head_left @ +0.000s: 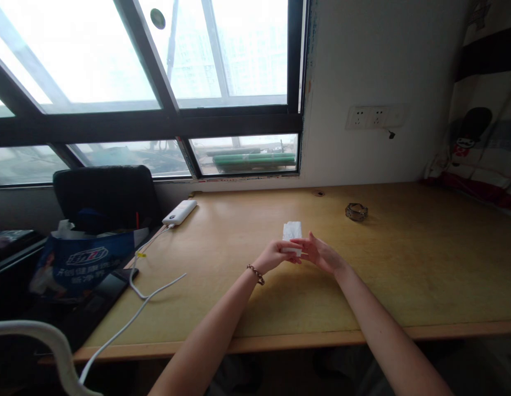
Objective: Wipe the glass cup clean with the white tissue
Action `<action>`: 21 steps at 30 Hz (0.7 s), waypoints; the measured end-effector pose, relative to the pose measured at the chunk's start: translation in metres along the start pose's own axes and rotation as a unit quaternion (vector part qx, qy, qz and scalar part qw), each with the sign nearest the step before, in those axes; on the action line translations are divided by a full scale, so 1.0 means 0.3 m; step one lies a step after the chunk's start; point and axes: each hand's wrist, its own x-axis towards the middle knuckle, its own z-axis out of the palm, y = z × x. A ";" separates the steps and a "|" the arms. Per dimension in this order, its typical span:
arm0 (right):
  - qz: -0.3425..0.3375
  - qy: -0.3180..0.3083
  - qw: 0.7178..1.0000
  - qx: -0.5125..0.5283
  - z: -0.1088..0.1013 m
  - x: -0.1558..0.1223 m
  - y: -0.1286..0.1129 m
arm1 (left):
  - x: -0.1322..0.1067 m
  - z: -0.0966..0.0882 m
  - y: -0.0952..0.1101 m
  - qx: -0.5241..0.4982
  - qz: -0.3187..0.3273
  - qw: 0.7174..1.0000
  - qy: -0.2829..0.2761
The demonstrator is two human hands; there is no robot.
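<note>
A small white folded tissue (292, 230) is held upright just above the table, in the middle of the head view. My left hand (278, 255), with a beaded bracelet on its wrist, is closed around the lower part of it. Close against its right side is my right hand (320, 255), thumb raised and apart from the fingers. Those fingers reach towards the tissue's lower edge and meet my left fingertips; whether they grip it too is hard to see.
On the wooden table (424, 264) lie a dark metal ring-shaped object (356, 212) at back right and a white power bank (180, 212) at back left. A white cable (127, 320) crosses the left side. Beyond that edge stand a blue bag (86, 258) and a black chair (106, 190).
</note>
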 end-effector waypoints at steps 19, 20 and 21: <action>-0.140 0.171 0.975 0.039 -0.061 0.038 -0.005 | -0.012 -0.020 0.013 0.038 -0.110 0.991 -0.071; -0.157 0.192 0.968 0.038 -0.072 0.041 -0.004 | -0.013 -0.021 0.013 0.043 -0.111 0.990 -0.069; -0.175 0.213 0.961 0.034 -0.083 0.044 -0.004 | -0.014 -0.021 0.011 0.048 -0.113 0.990 -0.069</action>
